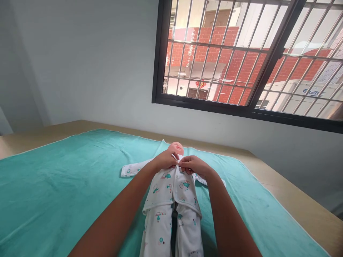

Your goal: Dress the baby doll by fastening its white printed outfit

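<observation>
A baby doll [177, 147] lies on its back on a teal blanket [66, 185], its head pointing away from me. It wears a white romper [171, 200] printed with small teal figures. My left hand [165, 160] and my right hand [193, 165] meet at the doll's upper chest, just below the neck. Both have their fingers pinched on the front edges of the romper near the collar. The lower flaps of the romper hang apart above the legs. One sleeve [131, 169] stretches out to the left.
The blanket covers a wooden platform [294, 200] that runs up to a grey wall. A barred window [241, 57] above shows a red brick building outside. Blanket lies bare on both sides of the doll.
</observation>
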Available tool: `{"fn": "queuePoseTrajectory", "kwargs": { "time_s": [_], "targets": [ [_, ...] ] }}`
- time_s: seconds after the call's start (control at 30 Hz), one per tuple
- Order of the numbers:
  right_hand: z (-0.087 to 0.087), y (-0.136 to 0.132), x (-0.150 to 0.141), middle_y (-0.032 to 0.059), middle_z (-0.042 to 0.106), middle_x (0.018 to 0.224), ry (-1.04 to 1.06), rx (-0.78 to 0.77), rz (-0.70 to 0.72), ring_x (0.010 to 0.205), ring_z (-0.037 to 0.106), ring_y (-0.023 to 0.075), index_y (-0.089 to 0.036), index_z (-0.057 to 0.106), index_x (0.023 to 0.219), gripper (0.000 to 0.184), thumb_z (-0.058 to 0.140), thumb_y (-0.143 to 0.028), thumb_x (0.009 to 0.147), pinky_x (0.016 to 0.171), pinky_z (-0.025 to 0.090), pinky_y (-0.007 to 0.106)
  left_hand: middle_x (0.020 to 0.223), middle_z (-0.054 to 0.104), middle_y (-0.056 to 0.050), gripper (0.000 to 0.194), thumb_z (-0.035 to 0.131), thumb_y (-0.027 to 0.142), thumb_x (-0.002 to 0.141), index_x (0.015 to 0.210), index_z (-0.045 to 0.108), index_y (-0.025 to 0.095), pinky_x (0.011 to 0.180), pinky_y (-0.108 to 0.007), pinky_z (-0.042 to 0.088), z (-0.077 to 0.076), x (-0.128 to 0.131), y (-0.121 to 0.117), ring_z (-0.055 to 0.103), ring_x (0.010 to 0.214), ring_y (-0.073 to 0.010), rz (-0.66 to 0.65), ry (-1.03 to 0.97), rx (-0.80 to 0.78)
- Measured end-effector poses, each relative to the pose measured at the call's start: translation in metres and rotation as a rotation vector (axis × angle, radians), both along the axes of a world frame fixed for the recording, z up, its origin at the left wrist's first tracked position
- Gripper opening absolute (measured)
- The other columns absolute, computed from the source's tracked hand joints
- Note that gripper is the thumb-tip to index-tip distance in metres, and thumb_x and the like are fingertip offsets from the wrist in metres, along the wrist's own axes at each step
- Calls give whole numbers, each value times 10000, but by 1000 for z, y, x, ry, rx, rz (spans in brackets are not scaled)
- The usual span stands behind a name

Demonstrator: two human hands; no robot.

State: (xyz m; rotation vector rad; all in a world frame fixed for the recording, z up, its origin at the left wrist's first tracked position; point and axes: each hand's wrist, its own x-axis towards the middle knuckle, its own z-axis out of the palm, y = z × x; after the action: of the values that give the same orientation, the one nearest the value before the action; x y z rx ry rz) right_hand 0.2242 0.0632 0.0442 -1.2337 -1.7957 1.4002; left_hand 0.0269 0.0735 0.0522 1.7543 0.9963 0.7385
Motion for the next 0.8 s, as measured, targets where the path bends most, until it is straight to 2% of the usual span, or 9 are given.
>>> {"fn": "queuePoseTrajectory", "kwargs": {
  "time_s": [0.27, 0.53, 0.8],
  "targets": [
    [2, -2, -2, 3, 617, 653, -55, 21, -1, 524, 433, 72, -157, 645, 708, 272, 740, -410, 675, 502, 318, 234, 576, 549, 22, 243, 587, 110, 623, 855, 595, 178, 472, -219, 346, -9, 0, 7, 491, 523, -124, 15, -24, -18],
    [0, -1, 0, 23, 625, 718, -32, 25, 38, 542, 440, 73, -147, 631, 724, 343, 669, -486, 765, 518, 325, 237, 661, 563, 7, 214, 661, 206, 657, 865, 641, 158, 518, -218, 365, -4, -9, 3, 485, 583, -106, -73, -95, -73],
    [-2, 0, 2, 21, 632, 739, 9, 1, 60, 564, 454, 81, -162, 641, 755, 290, 702, -445, 746, 519, 318, 238, 687, 586, 3, 224, 675, 318, 691, 865, 654, 178, 535, -218, 414, -4, -11, 5, 556, 665, -133, -54, -49, -80]
  ]
}}
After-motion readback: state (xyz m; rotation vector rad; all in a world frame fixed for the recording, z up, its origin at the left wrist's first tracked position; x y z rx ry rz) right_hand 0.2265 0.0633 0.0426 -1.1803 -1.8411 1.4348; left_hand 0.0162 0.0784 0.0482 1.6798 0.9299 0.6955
